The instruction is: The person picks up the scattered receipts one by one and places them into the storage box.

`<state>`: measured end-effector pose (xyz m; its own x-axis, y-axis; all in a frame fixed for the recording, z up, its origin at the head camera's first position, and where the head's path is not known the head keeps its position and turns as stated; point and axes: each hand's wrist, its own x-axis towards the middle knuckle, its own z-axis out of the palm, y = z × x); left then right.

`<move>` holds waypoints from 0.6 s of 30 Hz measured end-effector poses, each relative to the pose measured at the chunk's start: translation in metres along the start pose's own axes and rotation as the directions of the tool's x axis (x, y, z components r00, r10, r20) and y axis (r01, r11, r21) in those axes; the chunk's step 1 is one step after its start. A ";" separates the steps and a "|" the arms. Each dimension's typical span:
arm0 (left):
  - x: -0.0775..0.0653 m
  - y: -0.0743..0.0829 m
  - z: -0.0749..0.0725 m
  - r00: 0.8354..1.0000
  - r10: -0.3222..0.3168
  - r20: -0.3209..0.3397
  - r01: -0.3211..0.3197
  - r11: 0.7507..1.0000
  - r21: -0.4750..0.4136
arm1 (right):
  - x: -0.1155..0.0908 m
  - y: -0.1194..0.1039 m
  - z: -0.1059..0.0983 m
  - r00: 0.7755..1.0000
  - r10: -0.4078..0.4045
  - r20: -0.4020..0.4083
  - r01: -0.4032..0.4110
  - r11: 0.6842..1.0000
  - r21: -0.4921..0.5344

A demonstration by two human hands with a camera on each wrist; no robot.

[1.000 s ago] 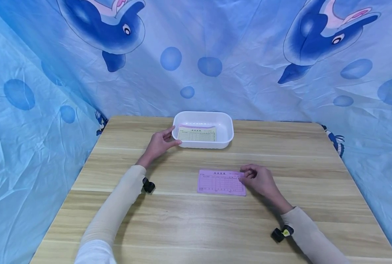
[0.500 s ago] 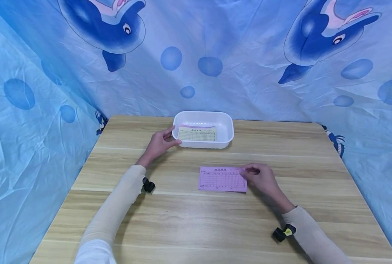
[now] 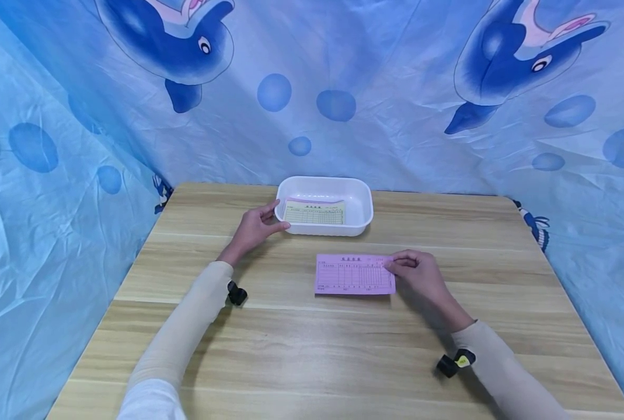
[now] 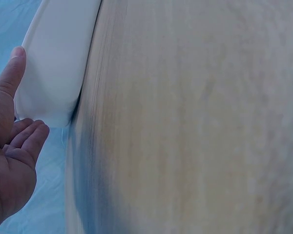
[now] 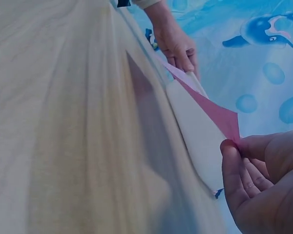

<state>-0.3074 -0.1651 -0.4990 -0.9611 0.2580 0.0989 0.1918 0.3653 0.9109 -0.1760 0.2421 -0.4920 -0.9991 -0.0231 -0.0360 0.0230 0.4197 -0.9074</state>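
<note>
A pink printed form slip [image 3: 351, 279] is held above the table by my right hand [image 3: 422, 279], thumb and fingers pinching its upper right corner. In the right wrist view the slip [image 5: 216, 115] tilts, seen nearly edge-on, and overlaps the tray. My left hand [image 3: 253, 230] grips the left end of a white plastic tray [image 3: 324, 230], thumb at the front rim and fingers at the side. The left wrist view shows the tray's outer wall [image 4: 58, 58] beside that thumb. Inside the tray lies a pale green form slip [image 3: 314, 214], with a pinkish edge showing behind it.
The wood-grain table [image 3: 301, 356] extends around both arms. Behind it hangs a blue curtain [image 3: 385, 151] with cartoon dolphins, close to the table's back edge and tray. Small black cameras [image 3: 236, 293] are strapped at both wrists.
My right hand has lifted the pink form slip from the table and moved it slightly away from me, toward the tray. The left hand and tray stay in place.
</note>
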 end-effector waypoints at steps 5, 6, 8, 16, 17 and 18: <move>0.000 0.000 0.000 1.000 0.006 -0.002 -0.006 1.000 -0.004 | 0.005 -0.010 -0.002 1.000 0.022 -0.005 -0.021 1.000 0.016; 0.000 0.000 0.000 1.000 0.008 -0.001 -0.008 1.000 -0.003 | 0.006 -0.012 -0.003 1.000 0.025 -0.008 -0.025 1.000 0.012; 0.001 0.000 0.000 1.000 0.006 -0.002 -0.006 1.000 0.000 | 0.008 -0.017 -0.004 1.000 0.022 -0.014 -0.022 1.000 -0.003; 0.001 0.000 0.001 1.000 -0.003 -0.012 0.003 1.000 0.024 | 0.019 -0.036 -0.008 0.999 -0.027 -0.029 0.026 1.000 -0.002; 0.001 0.000 0.001 1.000 -0.003 -0.011 0.003 1.000 0.024 | 0.021 -0.040 -0.009 0.999 -0.029 -0.028 0.029 1.000 0.002; 0.001 0.000 0.001 1.000 -0.003 -0.013 0.003 1.000 0.022 | 0.023 -0.043 -0.009 0.999 -0.031 -0.027 0.031 0.999 0.009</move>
<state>-0.3078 -0.1643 -0.4994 -0.9642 0.2451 0.1015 0.1930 0.3856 0.9023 -0.2003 0.2316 -0.4497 -0.9999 -0.0116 0.0037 -0.0081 0.4105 -0.9118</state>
